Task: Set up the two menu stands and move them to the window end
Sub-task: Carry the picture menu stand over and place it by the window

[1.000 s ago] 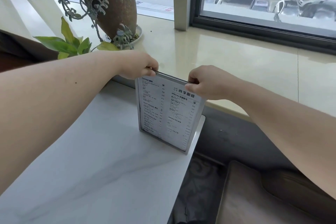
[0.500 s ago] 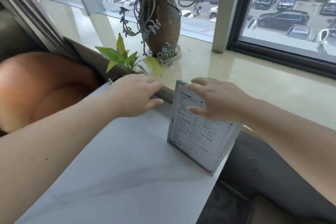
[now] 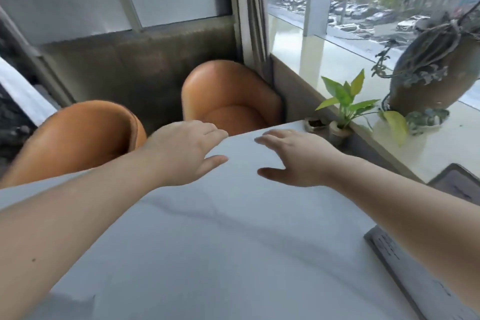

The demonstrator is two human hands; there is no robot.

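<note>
Head view: my left hand [image 3: 185,149] and right hand [image 3: 298,157] hover spread and empty over the white table [image 3: 220,241]. One menu stand [image 3: 415,275] sits low to my right, under that forearm, nearer my right hand.

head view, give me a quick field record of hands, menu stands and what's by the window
left hand: open, empty, over the table's far edge
right hand: open, empty, above the table
menu stand: at the right edge, partly behind the right forearm
second menu stand: cannot tell
windowsill: brown vase
table corner: small green plant
seats: two orange chairs
</note>
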